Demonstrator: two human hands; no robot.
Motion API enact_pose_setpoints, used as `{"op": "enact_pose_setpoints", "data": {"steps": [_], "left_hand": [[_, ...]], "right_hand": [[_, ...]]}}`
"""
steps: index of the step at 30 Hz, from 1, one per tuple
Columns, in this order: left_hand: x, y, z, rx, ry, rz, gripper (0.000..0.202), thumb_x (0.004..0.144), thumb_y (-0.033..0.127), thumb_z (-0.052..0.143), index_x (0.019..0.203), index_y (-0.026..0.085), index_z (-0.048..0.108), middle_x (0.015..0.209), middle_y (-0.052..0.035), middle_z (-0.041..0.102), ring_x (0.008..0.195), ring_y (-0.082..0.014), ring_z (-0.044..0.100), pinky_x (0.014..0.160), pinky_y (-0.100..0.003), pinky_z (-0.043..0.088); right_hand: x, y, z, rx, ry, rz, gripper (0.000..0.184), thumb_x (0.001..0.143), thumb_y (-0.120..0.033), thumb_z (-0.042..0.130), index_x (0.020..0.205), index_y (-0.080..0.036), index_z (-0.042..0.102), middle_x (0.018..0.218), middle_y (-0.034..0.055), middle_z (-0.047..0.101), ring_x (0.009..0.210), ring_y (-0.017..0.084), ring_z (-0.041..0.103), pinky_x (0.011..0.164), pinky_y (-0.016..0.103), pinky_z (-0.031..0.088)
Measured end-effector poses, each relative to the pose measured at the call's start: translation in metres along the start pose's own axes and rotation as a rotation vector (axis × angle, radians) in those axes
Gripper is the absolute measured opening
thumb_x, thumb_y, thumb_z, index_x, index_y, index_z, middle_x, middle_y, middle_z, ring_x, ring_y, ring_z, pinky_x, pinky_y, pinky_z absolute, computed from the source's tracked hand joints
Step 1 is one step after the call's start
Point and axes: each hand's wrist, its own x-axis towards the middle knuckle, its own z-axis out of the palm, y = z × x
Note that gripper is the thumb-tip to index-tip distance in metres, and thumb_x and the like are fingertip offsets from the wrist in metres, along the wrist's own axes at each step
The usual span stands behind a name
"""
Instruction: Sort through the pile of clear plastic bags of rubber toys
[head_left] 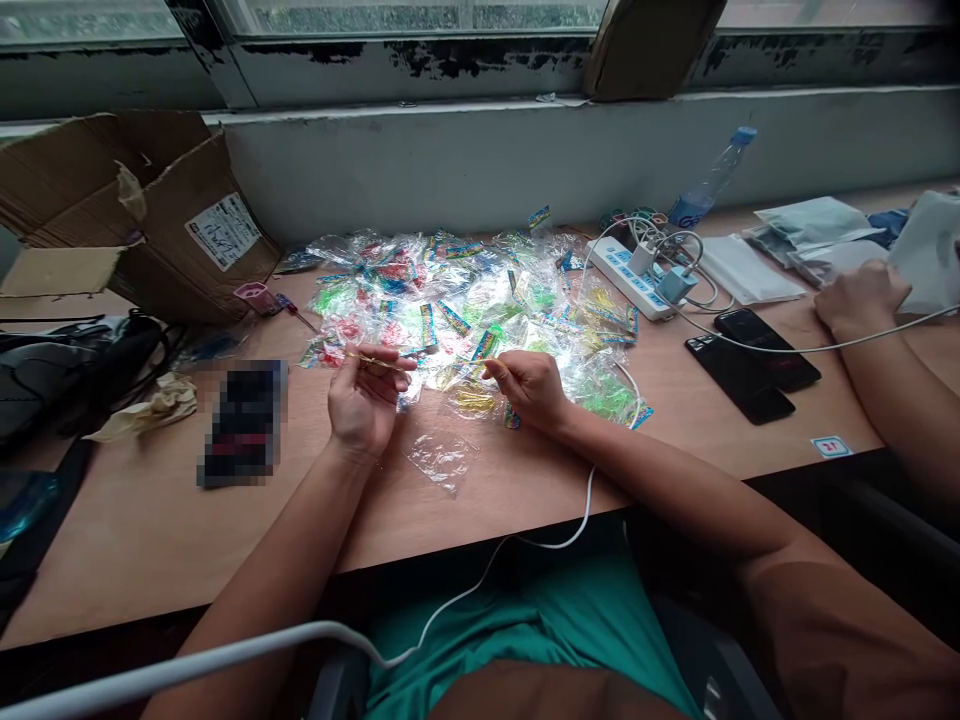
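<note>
Many clear packets [465, 310] (bright contents) lie heaped

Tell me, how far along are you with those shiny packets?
One clear bag lies apart and looks emptied. In hand: a thin gold strand pinched by the left hand, with the right hand close by. Left to do: the big heap of colourful packets, most looking full.

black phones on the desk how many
2: one black smartphone and a second black smartphone lie together on the wooden desk, right of the white power strip. The blurred dark block at left might be a third.
</note>
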Motion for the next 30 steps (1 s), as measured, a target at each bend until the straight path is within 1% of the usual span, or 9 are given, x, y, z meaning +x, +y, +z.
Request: {"op": "enact_pose_setpoints", "data": {"steps": [2,6,8,12,17,19,23,26,30], "left_hand": [[0.0,0.0,0.0,0.003,-0.012,-0.008,0.051,0.106,0.05,0.053,0.072,0.017,0.069,0.067,-0.0075,0.074,0.051,-0.0109,0.063,0.053,-0.021,0.047],[0.0,-0.002,-0.002,0.012,-0.017,-0.01,0.047,0.105,0.049,0.055,0.073,0.017,0.069,0.067,-0.0073,0.075,0.052,-0.0106,0.062,0.053,-0.021,0.047],[0.0,-0.003,-0.003,0.02,-0.039,-0.01,0.046,0.104,0.049,0.058,0.074,0.016,0.071,0.069,-0.0075,0.075,0.053,-0.0106,0.063,0.054,-0.021,0.048],[0.001,-0.007,-0.007,0.02,-0.119,0.018,0.04,0.098,0.05,0.066,0.081,0.015,0.076,0.079,-0.0082,0.08,0.051,-0.0086,0.06,0.061,-0.023,0.054],[0.003,-0.012,-0.01,0.055,-0.139,0.085,0.045,0.084,0.06,0.079,0.093,0.015,0.081,0.092,-0.009,0.082,0.059,-0.009,0.063,0.062,-0.022,0.054],[0.004,-0.014,-0.01,0.082,-0.107,0.101,0.046,0.08,0.06,0.084,0.095,0.017,0.081,0.099,-0.0092,0.081,0.067,-0.0095,0.065,0.062,-0.02,0.053],[0.006,-0.017,-0.011,0.125,-0.047,0.176,0.035,0.077,0.055,0.089,0.091,0.024,0.082,0.12,-0.0061,0.078,0.077,-0.0087,0.063,0.062,-0.017,0.05],[0.006,-0.017,-0.01,0.168,-0.069,0.212,0.032,0.078,0.055,0.089,0.09,0.026,0.083,0.125,-0.0055,0.076,0.081,-0.0094,0.06,0.064,-0.017,0.05],[0.004,-0.016,-0.008,0.236,-0.13,0.201,0.034,0.081,0.055,0.086,0.101,0.028,0.084,0.125,-0.0063,0.074,0.083,-0.0099,0.059,0.067,-0.019,0.049]], "right_hand": [[0.0,0.001,0.001,-0.004,-0.003,-0.006,0.064,0.11,-0.06,0.04,0.064,-0.021,0.062,0.054,0.0,0.055,0.053,0.013,0.052,0.057,0.029,0.034],[-0.001,0.002,0.002,-0.042,0.027,-0.041,0.062,0.109,-0.057,0.046,0.058,-0.021,0.051,0.052,-0.0021,0.046,0.049,0.011,0.04,0.054,0.029,0.028],[-0.001,0.002,0.002,-0.043,0.032,-0.048,0.061,0.108,-0.055,0.048,0.058,-0.021,0.049,0.053,-0.0025,0.044,0.05,0.011,0.039,0.054,0.029,0.028],[-0.002,0.002,0.003,-0.013,-0.008,-0.033,0.053,0.106,-0.051,0.056,0.063,-0.02,0.059,0.057,-0.0012,0.054,0.054,0.012,0.047,0.057,0.028,0.034],[-0.002,0.004,0.005,0.057,0.01,-0.006,0.031,0.102,-0.045,0.065,0.086,-0.021,0.075,0.072,0.0023,0.07,0.062,0.014,0.058,0.061,0.028,0.041],[-0.002,0.004,0.005,0.083,0.026,-0.012,0.024,0.101,-0.041,0.068,0.089,-0.021,0.076,0.077,0.0024,0.071,0.062,0.013,0.056,0.061,0.028,0.042],[-0.002,0.003,0.005,0.12,0.044,-0.022,0.013,0.1,-0.033,0.07,0.097,-0.021,0.075,0.089,0.0028,0.073,0.058,0.01,0.052,0.059,0.027,0.042],[-0.002,0.002,0.005,0.125,0.048,-0.018,0.011,0.101,-0.03,0.068,0.099,-0.021,0.075,0.093,0.003,0.073,0.057,0.009,0.051,0.057,0.026,0.043],[-0.001,0.001,0.004,0.124,0.04,-0.016,0.014,0.103,-0.026,0.063,0.104,-0.023,0.077,0.103,0.0048,0.075,0.064,0.01,0.059,0.059,0.026,0.047]]}}
